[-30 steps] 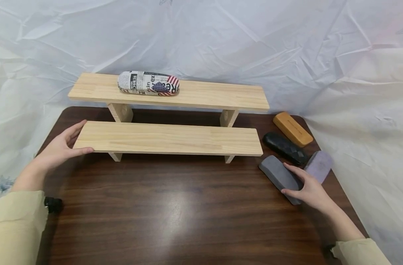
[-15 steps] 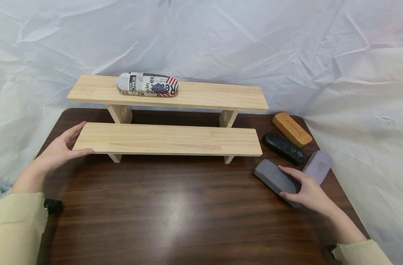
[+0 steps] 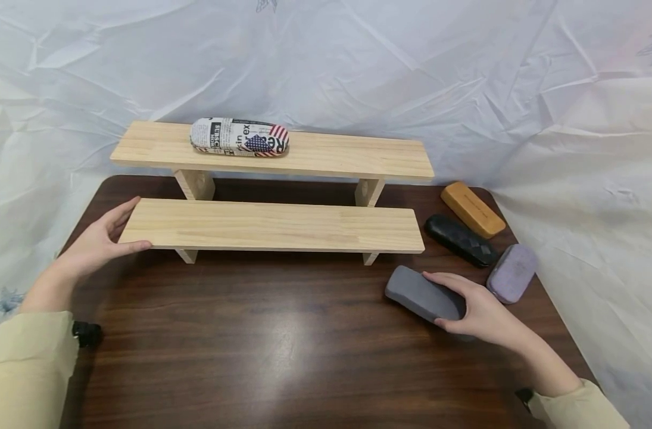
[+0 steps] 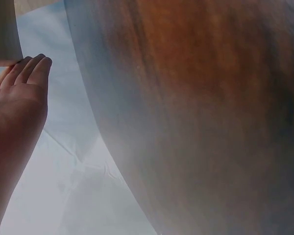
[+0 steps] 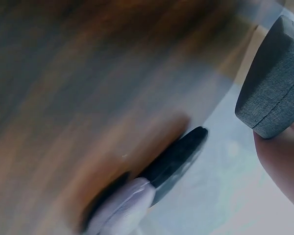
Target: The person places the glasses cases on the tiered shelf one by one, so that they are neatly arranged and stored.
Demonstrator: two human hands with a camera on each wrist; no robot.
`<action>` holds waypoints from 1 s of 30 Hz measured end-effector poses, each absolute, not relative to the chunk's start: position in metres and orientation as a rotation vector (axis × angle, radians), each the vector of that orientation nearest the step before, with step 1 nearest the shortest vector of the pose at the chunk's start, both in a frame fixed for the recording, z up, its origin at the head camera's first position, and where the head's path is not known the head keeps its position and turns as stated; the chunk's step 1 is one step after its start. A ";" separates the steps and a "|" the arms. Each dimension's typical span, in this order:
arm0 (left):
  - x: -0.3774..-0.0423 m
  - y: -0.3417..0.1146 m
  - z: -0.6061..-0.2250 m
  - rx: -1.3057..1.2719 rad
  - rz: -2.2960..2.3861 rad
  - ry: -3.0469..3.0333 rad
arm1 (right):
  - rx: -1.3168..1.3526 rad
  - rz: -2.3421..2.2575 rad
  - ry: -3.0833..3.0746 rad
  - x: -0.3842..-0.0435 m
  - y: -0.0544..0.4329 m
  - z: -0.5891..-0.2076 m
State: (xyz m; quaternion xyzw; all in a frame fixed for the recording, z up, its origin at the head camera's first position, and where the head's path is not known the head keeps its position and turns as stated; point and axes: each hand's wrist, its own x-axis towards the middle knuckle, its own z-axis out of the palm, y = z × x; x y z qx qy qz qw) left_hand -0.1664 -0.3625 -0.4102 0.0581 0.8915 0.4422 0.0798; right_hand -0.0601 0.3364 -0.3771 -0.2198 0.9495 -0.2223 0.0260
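Note:
In the head view my right hand [image 3: 483,313] grips a grey glasses case [image 3: 424,295] across its width, thumb on the near side and fingers over the far side. The right wrist view shows the fabric-covered end of that grey case [image 5: 274,83], raised above the table. My left hand [image 3: 92,247] holds the left end of the lower board of a two-tier wooden shelf [image 3: 272,226], thumb along the front edge and fingers at the back corner. In the left wrist view the left hand [image 4: 19,103] has its fingertips against the board. A newsprint-and-flag patterned glasses case [image 3: 240,137] lies on the upper board.
On the table's right side lie an orange case [image 3: 473,208], a black quilted case [image 3: 461,240] and a lavender case [image 3: 513,273]. The dark wooden table [image 3: 250,345] extends in front of the shelf. White sheeting [image 3: 326,65] hangs behind and at both sides.
My right hand has moved left with the grey case, lifting it away from the lavender one, which now shows fully. The left hand and the shelf stay in place.

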 end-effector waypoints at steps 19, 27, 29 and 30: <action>-0.165 -0.362 -0.411 0.149 1.294 2.669 | -0.950 -0.648 2.817 -0.093 0.286 -0.344; -0.167 -0.362 -0.410 0.147 1.292 2.669 | -1.101 -0.627 2.811 -0.121 0.269 -0.312; -0.167 -0.362 -0.410 0.148 1.292 2.672 | -1.134 -0.647 2.807 -0.130 0.264 -0.303; -0.167 -0.362 -0.410 0.153 1.296 2.672 | -1.146 -0.654 2.806 -0.134 0.261 -0.299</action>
